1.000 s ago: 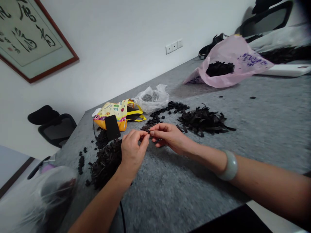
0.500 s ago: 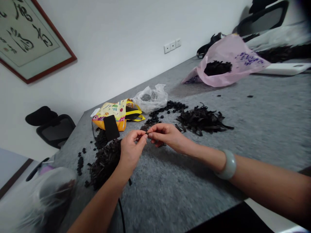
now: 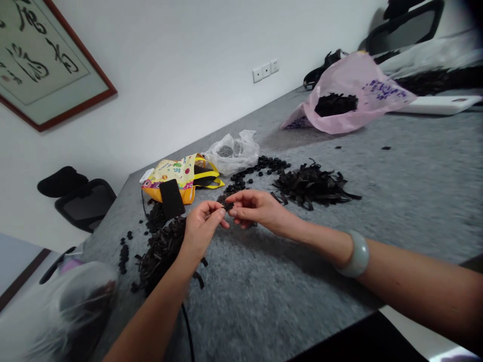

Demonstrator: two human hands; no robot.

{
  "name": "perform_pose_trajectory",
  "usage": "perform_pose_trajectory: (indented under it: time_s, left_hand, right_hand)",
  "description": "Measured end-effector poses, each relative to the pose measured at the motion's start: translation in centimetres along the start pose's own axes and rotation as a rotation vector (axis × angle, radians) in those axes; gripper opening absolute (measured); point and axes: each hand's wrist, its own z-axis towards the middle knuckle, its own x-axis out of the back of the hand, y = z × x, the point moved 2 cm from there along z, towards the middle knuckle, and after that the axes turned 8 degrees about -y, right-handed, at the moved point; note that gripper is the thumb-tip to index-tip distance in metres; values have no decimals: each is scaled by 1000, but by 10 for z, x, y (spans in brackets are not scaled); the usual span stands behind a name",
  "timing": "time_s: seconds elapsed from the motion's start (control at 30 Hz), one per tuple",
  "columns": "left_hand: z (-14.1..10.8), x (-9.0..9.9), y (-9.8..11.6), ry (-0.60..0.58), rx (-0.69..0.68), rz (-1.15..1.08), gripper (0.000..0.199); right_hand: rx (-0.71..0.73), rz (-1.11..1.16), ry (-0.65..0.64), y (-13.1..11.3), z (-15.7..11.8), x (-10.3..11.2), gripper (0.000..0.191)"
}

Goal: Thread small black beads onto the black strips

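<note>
Over the grey table my left hand (image 3: pixel 202 229) and my right hand (image 3: pixel 260 208) meet fingertip to fingertip. Between them is a small black piece (image 3: pixel 228 206), pinched from both sides; its exact kind is too small to make out. Beside my left hand and forearm lies a heap of black strips (image 3: pixel 162 251), partly hidden by the arm. A second heap of black strips (image 3: pixel 313 185) lies beyond my right hand. Small round black pieces (image 3: pixel 241 180) are scattered just behind my fingers. A pale bangle (image 3: pixel 356 254) circles my right wrist.
Behind the hands sit a yellow patterned bag (image 3: pixel 173 173), a dark phone (image 3: pixel 172 199) leaning on it, and a clear plastic bag (image 3: pixel 234 153). Farther right, a pink bag (image 3: pixel 350 113) holds black strips. A cable (image 3: pixel 187 332) runs along the table's near left.
The fingertips have drawn slightly apart, and more of the small black piece shows between them. My left hand has shifted a little left. The view has moved slightly.
</note>
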Motion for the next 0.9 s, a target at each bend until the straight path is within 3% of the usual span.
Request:
perform_pose_trajectory:
  time_s: [0.43, 0.77, 0.9]
  left_hand:
    - [-2, -3, 0, 4, 6, 72, 13]
    - [-3, -4, -1, 34, -7, 107, 15]
    - [-5, -4, -2, 89, -110, 230, 16]
  right_hand:
    - [24, -130, 48, -2, -2, -2, 21]
    - [-42, 11, 35, 1, -1, -3, 28]
    - [-96, 19, 69, 1, -2, -1, 28]
